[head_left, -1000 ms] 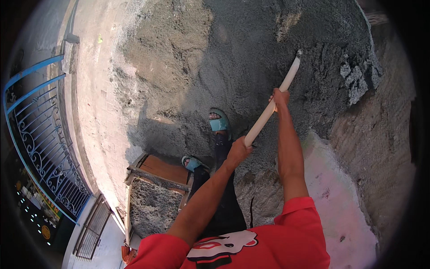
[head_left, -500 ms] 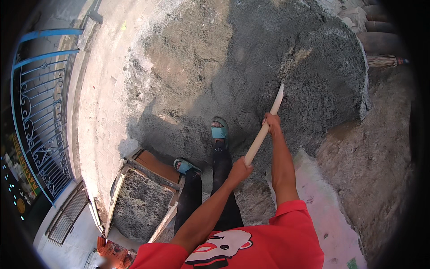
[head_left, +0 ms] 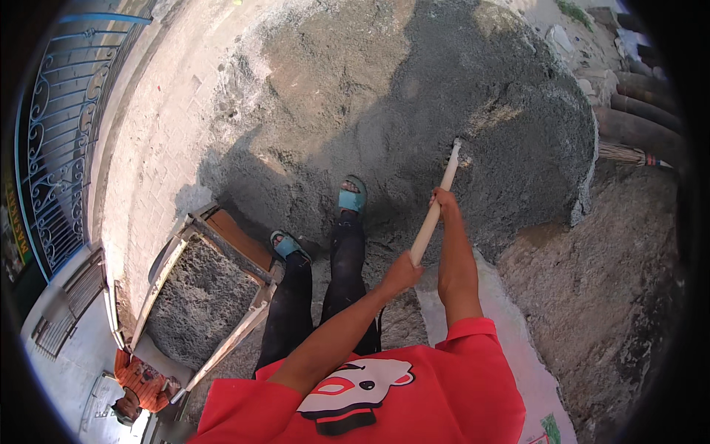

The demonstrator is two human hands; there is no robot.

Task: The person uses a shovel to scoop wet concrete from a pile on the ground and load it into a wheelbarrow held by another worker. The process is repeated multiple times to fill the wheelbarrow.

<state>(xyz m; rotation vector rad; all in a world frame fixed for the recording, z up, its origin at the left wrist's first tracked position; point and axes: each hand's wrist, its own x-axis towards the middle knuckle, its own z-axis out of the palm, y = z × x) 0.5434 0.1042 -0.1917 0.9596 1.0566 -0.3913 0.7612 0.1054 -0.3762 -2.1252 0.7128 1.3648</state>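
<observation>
Both of my hands grip one long, pale wooden tool handle (head_left: 433, 229), which slants up and away from me. My left hand (head_left: 401, 272) is closed round its near end, close to my body. Farther along, my right hand (head_left: 444, 197) wraps the shaft about midway. The far end goes into a broad heap of wet grey mortar (head_left: 414, 96), and the tool's head is hidden there. In sandals, my feet stand at the near edge of the mortar.
Left of my legs is a wooden-framed box (head_left: 251, 314) filled with grey mix. Another person (head_left: 140, 385) in orange holds its poles at lower left. A blue metal gate (head_left: 70, 140) stands far left. Right are a brush broom (head_left: 629, 154), dark pipes (head_left: 643, 133) and a sand pile (head_left: 584, 296).
The whole view has shifted, bringing the other person and the pipes further into sight. My hands keep the same grip, and the handle's far end stays in the mortar.
</observation>
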